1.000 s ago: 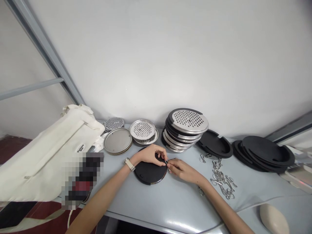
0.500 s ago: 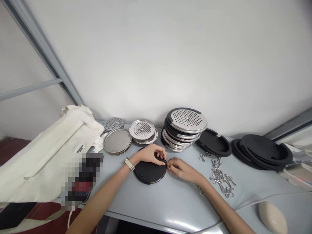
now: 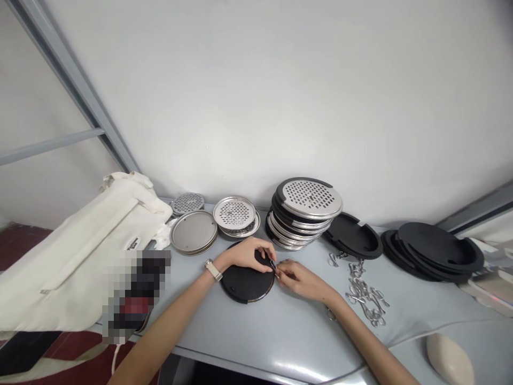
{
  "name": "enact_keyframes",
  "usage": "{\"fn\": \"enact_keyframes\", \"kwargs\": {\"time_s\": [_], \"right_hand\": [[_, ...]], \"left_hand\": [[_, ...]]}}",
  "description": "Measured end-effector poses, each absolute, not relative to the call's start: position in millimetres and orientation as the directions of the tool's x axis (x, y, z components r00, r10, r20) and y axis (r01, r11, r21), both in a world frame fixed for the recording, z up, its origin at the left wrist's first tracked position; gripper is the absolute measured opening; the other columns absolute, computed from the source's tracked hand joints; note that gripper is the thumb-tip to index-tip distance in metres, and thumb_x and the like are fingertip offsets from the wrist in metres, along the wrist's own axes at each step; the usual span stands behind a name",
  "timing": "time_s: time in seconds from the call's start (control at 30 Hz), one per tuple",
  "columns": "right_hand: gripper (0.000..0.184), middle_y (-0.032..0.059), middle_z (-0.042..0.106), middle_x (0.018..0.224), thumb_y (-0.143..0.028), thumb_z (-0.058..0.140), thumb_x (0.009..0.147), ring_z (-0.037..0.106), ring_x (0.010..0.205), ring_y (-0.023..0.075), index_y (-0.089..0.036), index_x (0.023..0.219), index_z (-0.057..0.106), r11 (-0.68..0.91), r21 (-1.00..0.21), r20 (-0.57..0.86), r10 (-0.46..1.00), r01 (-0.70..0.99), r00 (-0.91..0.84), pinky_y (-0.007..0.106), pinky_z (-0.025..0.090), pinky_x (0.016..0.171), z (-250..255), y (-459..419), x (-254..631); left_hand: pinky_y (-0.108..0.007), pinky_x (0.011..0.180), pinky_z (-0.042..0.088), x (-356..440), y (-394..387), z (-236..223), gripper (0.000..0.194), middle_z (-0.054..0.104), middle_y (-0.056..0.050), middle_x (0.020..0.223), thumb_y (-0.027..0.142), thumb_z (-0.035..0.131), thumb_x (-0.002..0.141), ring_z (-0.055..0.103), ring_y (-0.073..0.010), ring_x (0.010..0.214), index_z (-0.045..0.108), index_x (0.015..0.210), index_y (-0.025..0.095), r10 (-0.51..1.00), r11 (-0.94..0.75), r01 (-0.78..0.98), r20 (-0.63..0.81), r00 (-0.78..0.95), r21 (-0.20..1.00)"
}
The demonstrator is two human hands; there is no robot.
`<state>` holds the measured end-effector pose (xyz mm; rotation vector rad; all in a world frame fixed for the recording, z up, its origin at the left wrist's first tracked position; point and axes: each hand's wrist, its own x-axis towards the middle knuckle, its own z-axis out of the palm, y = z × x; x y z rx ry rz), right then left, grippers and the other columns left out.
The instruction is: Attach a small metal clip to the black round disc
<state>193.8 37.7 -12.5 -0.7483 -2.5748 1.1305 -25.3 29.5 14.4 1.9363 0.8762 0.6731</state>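
Observation:
A round black disc [image 3: 244,283] with a thin shiny strip along part of its rim lies on the grey table in front of me. My left hand [image 3: 252,253] rests over its upper part, thumb and fingers closed near a small metal clip [image 3: 273,264] at the disc's right edge. From the right, my right hand [image 3: 295,276] pinches the same clip between thumb and forefinger. Several loose metal clips [image 3: 366,294] lie in a heap to the right of my right hand, and a single one shows beneath my right forearm.
Behind the hands stands a tall stack of perforated metal discs with black rims [image 3: 310,199]. Plain metal plates [image 3: 194,231] and perforated plates [image 3: 234,213] are left of it. Black trays [image 3: 438,246] are at right, a cream bag [image 3: 88,262] at left, a beige mouse-shaped object [image 3: 449,357] at front right.
The clip at the disc's edge has tilted slightly and shows more between the fingers. Both hands stay in nearly the same place; the view has shifted very slightly.

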Motion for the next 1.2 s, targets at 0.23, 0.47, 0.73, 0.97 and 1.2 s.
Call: {"fn": "enact_keyframes", "kwargs": {"time_s": [0.23,0.47,0.73,0.97,1.2], "right_hand": [[0.036,-0.0012,0.051,0.059,-0.026,0.038,0.096,0.047,0.059,0.0122,-0.017,0.064,0.051,0.588,-0.722,0.004,0.53,0.364,-0.848,0.024,0.037,0.06,-10.6,37.1,194.4],[0.036,0.0006,0.056,0.063,-0.028,0.038,0.097,0.051,0.065,0.0144,-0.017,0.068,0.055,0.611,-0.708,0.026,0.523,0.354,-0.852,0.026,0.04,0.066,-11.4,36.7,195.5],[0.035,0.0,0.056,0.062,-0.027,0.037,0.096,0.05,0.063,0.0141,-0.017,0.068,0.054,0.627,-0.699,0.036,0.512,0.344,-0.858,0.027,0.04,0.066,-13.6,38.3,195.6],[0.033,-0.0018,0.047,0.059,-0.027,0.039,0.094,0.046,0.062,0.0139,-0.018,0.064,0.049,0.624,-0.7,0.019,0.503,0.348,-0.864,0.025,0.037,0.06,-9.3,39.6,197.4],[0.039,-0.0001,0.052,0.065,-0.034,0.031,0.099,0.05,0.066,0.0149,-0.018,0.071,0.051,0.617,-0.713,0.041,0.512,0.334,-0.858,0.028,0.041,0.069,-9.9,37.9,195.7]], "left_hand": [[-0.023,0.077,0.048,-25.9,29.5,13.1,0.027,0.07,-0.005,0.09,0.014,0.072,0.067,0.062,-0.013,0.082,0.069,0.094,0.013,0.796,-0.313,0.273,0.095,0.597,0.91],[-0.024,0.077,0.049,-25.5,30.8,11.0,0.028,0.071,-0.007,0.092,0.014,0.073,0.067,0.063,-0.0131,0.082,0.069,0.095,0.013,0.797,-0.265,0.242,0.07,0.6,0.933],[-0.024,0.076,0.049,-25.7,30.9,11.5,0.027,0.071,-0.006,0.091,0.015,0.074,0.066,0.064,-0.0134,0.082,0.07,0.093,0.013,0.799,-0.251,0.245,0.058,0.599,0.936],[-0.026,0.078,0.05,-26.5,31.1,9.8,0.026,0.071,-0.007,0.093,0.018,0.074,0.068,0.065,-0.014,0.083,0.07,0.094,0.013,0.792,-0.218,0.218,0.042,0.609,0.951],[-0.024,0.077,0.049,-25.9,30.3,11.5,0.026,0.07,-0.006,0.091,0.015,0.072,0.068,0.062,-0.0128,0.082,0.069,0.093,0.013,0.797,-0.264,0.241,0.071,0.599,0.934]]}}
